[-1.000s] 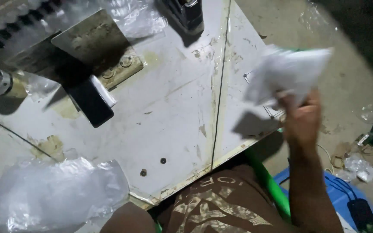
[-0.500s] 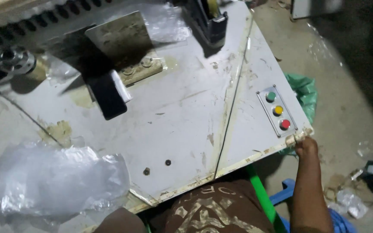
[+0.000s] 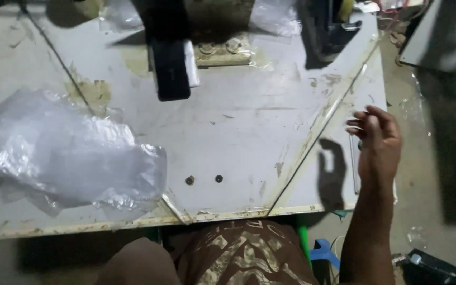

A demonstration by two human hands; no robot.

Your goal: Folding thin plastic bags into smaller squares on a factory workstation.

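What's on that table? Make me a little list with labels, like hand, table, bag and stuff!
right hand: raised above the right edge of the table, fingers loosely curled, holding nothing that shows
left hand: not in view
table: pale, stained and scratched top with a diagonal seam on the right side
plastic bags: clear crumpled heap lying on the left side of the table
dark block: stands at the back of the table, near the middle
bolts: two small ones near the front edge
floor: grey, to the right of the table

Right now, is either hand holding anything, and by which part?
Nothing is held: the right hand hovers empty, fingers loosely curled, over the table's right edge. The left hand is out of view.
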